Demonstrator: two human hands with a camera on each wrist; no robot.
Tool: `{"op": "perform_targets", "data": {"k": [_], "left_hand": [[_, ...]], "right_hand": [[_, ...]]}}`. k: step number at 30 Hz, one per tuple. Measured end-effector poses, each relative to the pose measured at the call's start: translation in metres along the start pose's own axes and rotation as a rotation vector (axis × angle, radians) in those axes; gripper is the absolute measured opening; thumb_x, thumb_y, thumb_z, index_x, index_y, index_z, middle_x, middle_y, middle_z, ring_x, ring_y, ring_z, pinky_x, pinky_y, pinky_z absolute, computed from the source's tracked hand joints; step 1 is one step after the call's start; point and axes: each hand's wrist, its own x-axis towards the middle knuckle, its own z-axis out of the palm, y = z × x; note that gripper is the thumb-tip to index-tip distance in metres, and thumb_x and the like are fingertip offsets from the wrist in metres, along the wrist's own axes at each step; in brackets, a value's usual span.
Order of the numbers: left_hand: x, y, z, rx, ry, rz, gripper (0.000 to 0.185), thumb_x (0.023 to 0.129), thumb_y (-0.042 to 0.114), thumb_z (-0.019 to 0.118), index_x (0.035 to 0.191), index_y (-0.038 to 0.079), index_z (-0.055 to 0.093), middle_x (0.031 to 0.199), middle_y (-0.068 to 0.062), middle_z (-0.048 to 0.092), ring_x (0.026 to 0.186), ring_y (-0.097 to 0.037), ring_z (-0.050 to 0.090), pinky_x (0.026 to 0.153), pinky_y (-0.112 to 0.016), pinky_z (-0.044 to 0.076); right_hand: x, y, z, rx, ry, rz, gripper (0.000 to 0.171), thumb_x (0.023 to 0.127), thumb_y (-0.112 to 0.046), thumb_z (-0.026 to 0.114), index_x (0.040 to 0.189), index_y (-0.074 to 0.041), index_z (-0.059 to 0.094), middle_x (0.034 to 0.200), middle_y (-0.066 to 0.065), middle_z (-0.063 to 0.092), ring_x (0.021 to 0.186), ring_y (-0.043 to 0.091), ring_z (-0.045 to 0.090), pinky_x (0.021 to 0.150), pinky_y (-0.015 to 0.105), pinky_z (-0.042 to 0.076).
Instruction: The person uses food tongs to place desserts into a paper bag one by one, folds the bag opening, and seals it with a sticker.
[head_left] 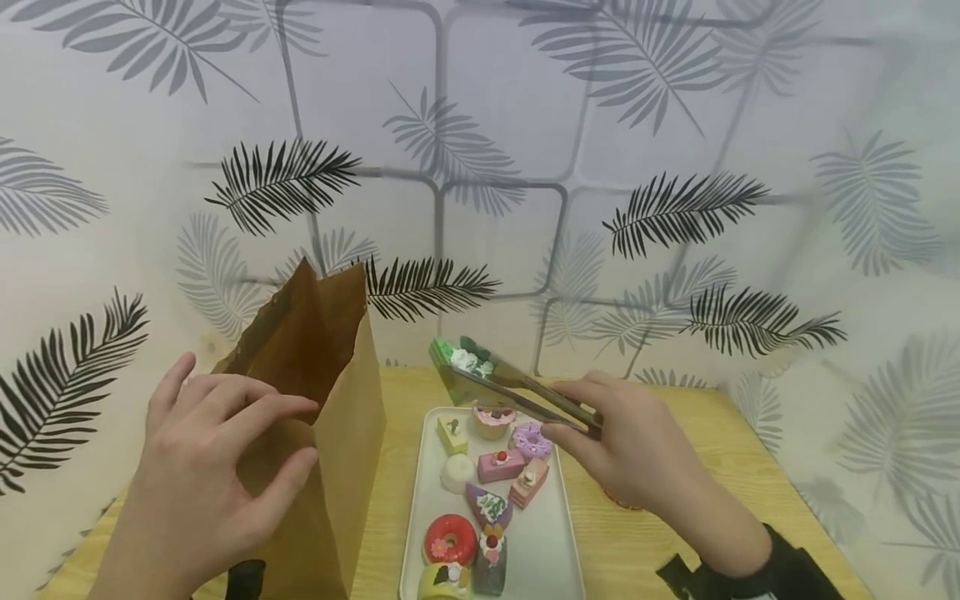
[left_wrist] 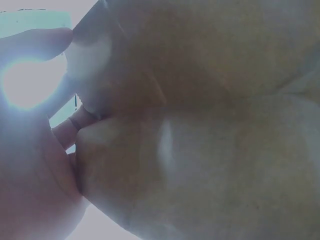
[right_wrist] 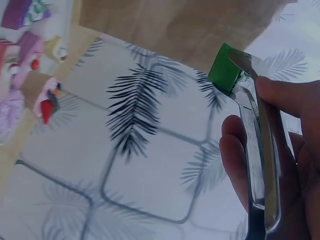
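My right hand (head_left: pixel 637 442) grips a pair of metal tongs (head_left: pixel 525 400), thumb on one arm and fingers on the other. Between the tong tips is a small green toy cake slice (head_left: pixel 468 360) with white topping, raised above the tray. The right wrist view shows the green cake (right_wrist: pixel 225 70) near the brown bag's side. On the left stands a brown paper bag (head_left: pixel 356 467), upright with its mouth open. My left hand (head_left: pixel 217 467) holds the bag's near rim, thumb and fingers to either side of the paper; the paper hides some fingers in the left wrist view.
A white tray (head_left: pixel 551 533) lies on the yellow wood-grain table (head_left: pixel 720 433), right of the bag. Several toy sweets stand on it, including a red donut (head_left: pixel 450 540), a purple donut (head_left: pixel 531 440) and a pink cake (head_left: pixel 501 465). Behind hangs a leaf-patterned cloth (head_left: pixel 510 242).
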Motion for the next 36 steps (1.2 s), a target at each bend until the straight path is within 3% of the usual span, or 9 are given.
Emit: {"op": "perform_targets", "data": {"k": [4, 11, 16, 19, 24, 27, 30, 32, 36], "left_hand": [[0.0, 0.001, 0.0, 0.001, -0.011, 0.002, 0.022, 0.079, 0.027, 0.071, 0.1, 0.022, 0.077, 0.095, 0.001, 0.066, 0.096, -0.025, 0.057, 0.124, -0.065, 0.018], [0.0, 0.001, -0.001, -0.009, -0.013, 0.012, 0.022, 0.078, 0.027, 0.073, 0.099, 0.022, 0.077, 0.093, 0.002, 0.066, 0.093, -0.023, 0.057, 0.125, -0.064, 0.017], [-0.001, 0.0, -0.001, -0.018, -0.013, 0.016, 0.021, 0.078, 0.027, 0.073, 0.099, 0.023, 0.077, 0.094, 0.003, 0.066, 0.093, -0.023, 0.057, 0.126, -0.063, 0.018], [0.0, -0.001, 0.0, -0.018, -0.012, 0.019, 0.021, 0.079, 0.027, 0.073, 0.099, 0.023, 0.077, 0.093, 0.003, 0.066, 0.093, -0.023, 0.058, 0.126, -0.063, 0.018], [0.001, -0.002, 0.0, -0.027, -0.007, 0.033, 0.02, 0.078, 0.026, 0.074, 0.098, 0.022, 0.077, 0.092, 0.001, 0.066, 0.093, -0.023, 0.059, 0.126, -0.063, 0.019], [0.001, -0.002, -0.001, -0.03, -0.023, 0.022, 0.019, 0.078, 0.026, 0.074, 0.096, 0.021, 0.077, 0.092, 0.002, 0.066, 0.092, -0.023, 0.058, 0.12, -0.057, 0.027], [0.001, -0.003, -0.001, -0.034, -0.029, 0.015, 0.018, 0.078, 0.027, 0.075, 0.095, 0.021, 0.077, 0.09, 0.003, 0.067, 0.092, -0.023, 0.057, 0.107, -0.052, 0.035], [0.001, -0.003, -0.002, -0.039, -0.035, 0.01, 0.017, 0.078, 0.028, 0.076, 0.094, 0.022, 0.077, 0.09, 0.003, 0.067, 0.093, -0.024, 0.056, 0.1, -0.051, 0.036], [0.001, -0.005, -0.002, -0.042, -0.018, 0.018, 0.014, 0.077, 0.027, 0.077, 0.09, 0.022, 0.076, 0.088, 0.003, 0.066, 0.091, -0.023, 0.055, 0.099, -0.052, 0.036]], "right_hand": [[0.023, -0.012, -0.008, 0.02, 0.042, -0.056, 0.034, 0.088, -0.028, 0.084, 0.118, -0.015, 0.078, 0.092, -0.003, 0.075, 0.059, 0.004, 0.044, 0.055, 0.025, 0.039], [0.052, -0.038, -0.014, 0.033, 0.029, -0.112, 0.036, 0.09, -0.032, 0.082, 0.121, -0.015, 0.077, 0.096, -0.003, 0.075, 0.063, 0.008, 0.049, 0.058, 0.027, 0.042], [0.066, -0.053, -0.01, 0.057, 0.038, -0.138, 0.037, 0.089, -0.032, 0.083, 0.122, -0.015, 0.077, 0.105, -0.001, 0.077, 0.072, 0.011, 0.059, 0.063, 0.03, 0.047], [0.074, -0.06, -0.004, 0.069, 0.041, -0.148, 0.037, 0.09, -0.032, 0.082, 0.122, -0.015, 0.077, 0.113, 0.0, 0.077, 0.088, 0.015, 0.069, 0.074, 0.033, 0.055], [0.087, -0.072, 0.003, 0.063, 0.037, -0.175, 0.039, 0.09, -0.034, 0.081, 0.122, -0.012, 0.077, 0.108, 0.002, 0.078, 0.093, 0.019, 0.072, 0.083, 0.038, 0.058], [0.092, -0.078, 0.005, 0.055, 0.016, -0.164, 0.041, 0.091, -0.036, 0.08, 0.124, -0.011, 0.076, 0.108, 0.002, 0.078, 0.093, 0.019, 0.072, 0.083, 0.038, 0.059], [0.094, -0.083, 0.008, 0.052, -0.003, -0.151, 0.042, 0.091, -0.036, 0.08, 0.125, -0.011, 0.075, 0.11, 0.002, 0.078, 0.095, 0.02, 0.072, 0.084, 0.038, 0.059], [0.095, -0.084, 0.009, 0.052, -0.01, -0.145, 0.044, 0.091, -0.036, 0.081, 0.126, -0.01, 0.075, 0.112, 0.003, 0.077, 0.098, 0.021, 0.072, 0.086, 0.038, 0.06], [0.095, -0.084, 0.011, 0.047, -0.016, -0.126, 0.048, 0.09, -0.037, 0.081, 0.128, -0.009, 0.073, 0.116, 0.005, 0.077, 0.1, 0.022, 0.072, 0.087, 0.039, 0.059]]}}
